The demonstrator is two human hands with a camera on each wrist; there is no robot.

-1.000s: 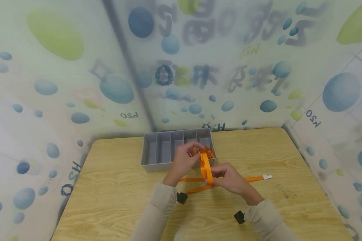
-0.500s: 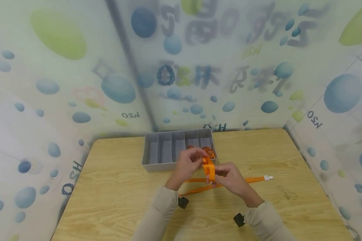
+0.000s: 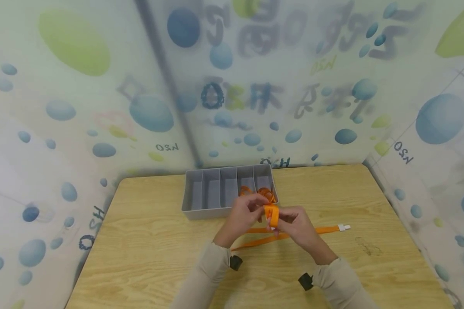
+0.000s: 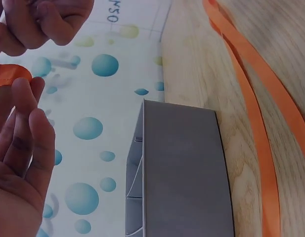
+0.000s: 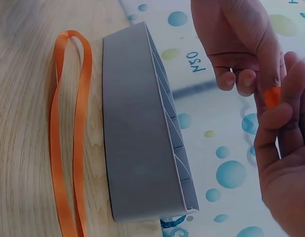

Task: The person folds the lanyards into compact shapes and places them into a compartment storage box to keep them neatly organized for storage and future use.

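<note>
A coil of flat orange lanyard strap (image 3: 272, 214) is held just in front of the tray. My left hand (image 3: 242, 217) pinches it from the left, thumb and index finger together. My right hand (image 3: 300, 229) grips its right side with bent fingers. In the right wrist view only a small bit of the coil (image 5: 272, 97) shows between the fingers. On the table below lies an orange lanyard (image 3: 257, 243), stretched out in a long loop with a white clip (image 3: 343, 227) at its right end. The hands hide its middle; whether it joins the coil I cannot tell.
A grey tray (image 3: 203, 213) with several compartments stands at the back of the wooden table (image 3: 147, 249), near the patterned wall. Coiled orange lanyards (image 3: 267, 194) lie in its rightmost compartment, and more orange strap (image 3: 245, 190) in the one beside it.
The held strap has gone from a long hanging loop to a smaller, tighter coil. My left hand has shifted slightly right and down, closer to the right hand, which has barely moved.
</note>
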